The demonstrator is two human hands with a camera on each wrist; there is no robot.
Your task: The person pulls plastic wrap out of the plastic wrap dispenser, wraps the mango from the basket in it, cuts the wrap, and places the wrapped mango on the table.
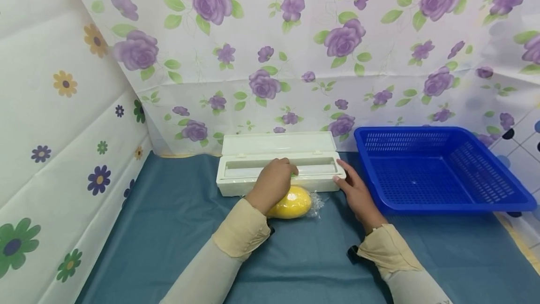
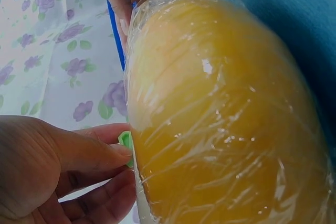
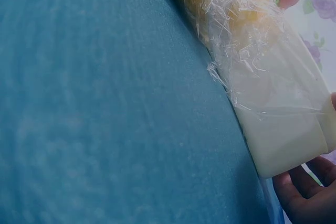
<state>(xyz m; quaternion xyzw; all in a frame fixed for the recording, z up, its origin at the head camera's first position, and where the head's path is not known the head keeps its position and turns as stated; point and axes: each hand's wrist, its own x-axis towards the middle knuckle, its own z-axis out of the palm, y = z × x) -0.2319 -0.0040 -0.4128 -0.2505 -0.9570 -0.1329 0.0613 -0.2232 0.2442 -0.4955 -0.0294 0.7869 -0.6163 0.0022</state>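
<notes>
A white cling film dispenser (image 1: 237,188) lies on the blue cloth with its lid (image 1: 278,143) raised at the back. Inside it is a pale film roll (image 1: 318,169). Against its front rests a yellow oval fruit (image 1: 296,202) wrapped in clear film, partly behind my left forearm. My left hand (image 1: 273,182) reaches over the dispenser's front edge; the left wrist view has its thumb and finger pinching a small green slider (image 2: 126,148). With thumb and fingers, my right hand (image 1: 356,195) grips the dispenser's right end. Crumpled film (image 3: 239,40) trails from the fruit's right side.
A blue plastic basket (image 1: 447,209) with perforated walls stands just right of my right hand. Behind the dispenser rises a floral sheet (image 1: 236,69), and another flower-print sheet (image 1: 76,154) borders the left side. Blue-green cloth (image 1: 181,247) covers the table.
</notes>
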